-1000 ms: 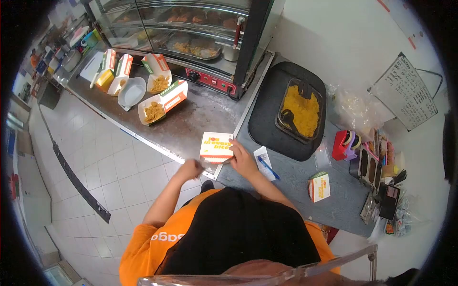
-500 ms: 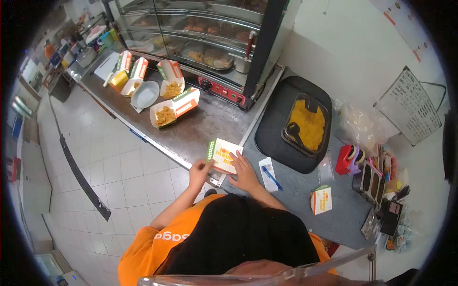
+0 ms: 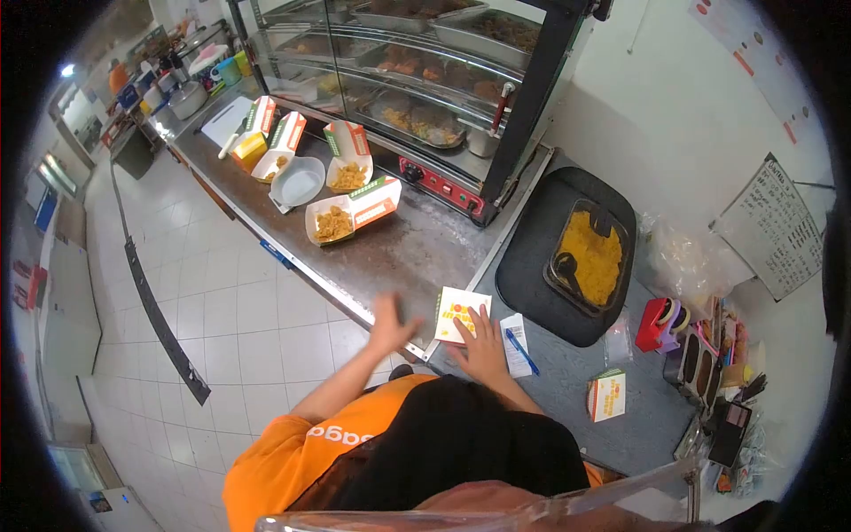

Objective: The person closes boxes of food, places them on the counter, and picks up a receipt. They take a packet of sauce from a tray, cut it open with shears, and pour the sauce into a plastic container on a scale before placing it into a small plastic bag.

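Note:
My right hand (image 3: 480, 346) rests with spread fingers on a closed white food box (image 3: 460, 310) at the counter corner. To the left, apart from that box, my left hand (image 3: 391, 327) is raised with its fingers apart and holds nothing; it is slightly blurred. A receipt (image 3: 517, 344) with a blue pen (image 3: 522, 352) on it lies just right of my right hand. Farther up the counter stand several open boxes with fried food, one of them an open box (image 3: 334, 222) nearest to me. Beside them is a pale plastic bowl (image 3: 298, 183).
A glass display warmer (image 3: 439, 189) stands behind the open boxes. On the right are a black tray (image 3: 523, 257) holding a container of yellow rice (image 3: 589, 254), another closed box (image 3: 607, 395), a red tape dispenser (image 3: 657, 324) and a plastic bag (image 3: 678, 251).
My left hand has let go of the closed box and moved away from it to the left. The box has turned slightly under my right hand. The whole view has shifted.

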Tool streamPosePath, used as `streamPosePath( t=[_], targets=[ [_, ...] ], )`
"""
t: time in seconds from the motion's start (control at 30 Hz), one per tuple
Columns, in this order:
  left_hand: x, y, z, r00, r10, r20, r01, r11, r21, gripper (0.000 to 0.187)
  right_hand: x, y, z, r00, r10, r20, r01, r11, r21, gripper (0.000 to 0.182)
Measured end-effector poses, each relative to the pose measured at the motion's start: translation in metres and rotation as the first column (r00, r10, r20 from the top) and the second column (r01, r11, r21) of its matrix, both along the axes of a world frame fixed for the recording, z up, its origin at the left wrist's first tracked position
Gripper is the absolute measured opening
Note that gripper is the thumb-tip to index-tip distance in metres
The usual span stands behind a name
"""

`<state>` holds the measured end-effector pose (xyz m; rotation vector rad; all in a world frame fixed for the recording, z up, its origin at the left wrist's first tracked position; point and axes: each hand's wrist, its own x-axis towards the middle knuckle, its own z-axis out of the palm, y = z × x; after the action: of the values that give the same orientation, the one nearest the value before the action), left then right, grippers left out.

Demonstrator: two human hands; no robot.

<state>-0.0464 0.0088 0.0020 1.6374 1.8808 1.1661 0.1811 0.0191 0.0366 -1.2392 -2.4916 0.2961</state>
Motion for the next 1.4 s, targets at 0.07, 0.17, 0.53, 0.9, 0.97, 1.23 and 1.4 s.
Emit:
streamPosePath(
  t=[0.07,0.17,0.53,0.9,0.97,1.23,1.4],
  targets=[
    [-0.051,0.040,0.022,0.964,0.167,-0.204,-0.139,0.980,0.145,0.055,0.004,0.007,-0.001,0.995,-0.081,0.055,0.081,0.997,0.004,0.052],
    [-0.146,0.104,0.007,0.765,0.545,-0.343,-0.484,0.838,0.251,0.055,0.008,0.028,0.008,0.971,-0.207,0.118,0.196,0.975,0.101,0.051],
    [-0.152,0.071,-0.075,0.992,0.098,0.077,-0.088,0.988,-0.128,0.082,-0.061,0.051,0.008,0.841,-0.251,-0.479,-0.041,0.854,-0.519,0.055],
    [-0.134,0.161,0.033,0.996,0.089,-0.010,-0.089,0.996,-0.025,0.083,-0.169,0.167,-0.006,0.724,-0.418,-0.549,-0.063,0.752,-0.656,0.097],
    [-0.128,0.163,0.056,0.950,0.015,0.312,0.052,0.977,-0.205,0.078,-0.179,0.170,0.003,0.575,-0.550,-0.606,-0.170,0.645,-0.745,0.098],
    [-0.137,0.121,0.105,0.912,-0.285,-0.294,0.217,0.945,-0.244,0.046,-0.176,0.143,0.038,0.886,-0.287,-0.365,0.196,0.944,-0.266,0.064],
    [-0.115,0.099,0.105,0.882,-0.169,-0.440,0.078,0.973,-0.217,0.047,-0.180,0.126,0.042,0.879,-0.322,-0.351,0.210,0.923,-0.322,0.065]
  ],
)
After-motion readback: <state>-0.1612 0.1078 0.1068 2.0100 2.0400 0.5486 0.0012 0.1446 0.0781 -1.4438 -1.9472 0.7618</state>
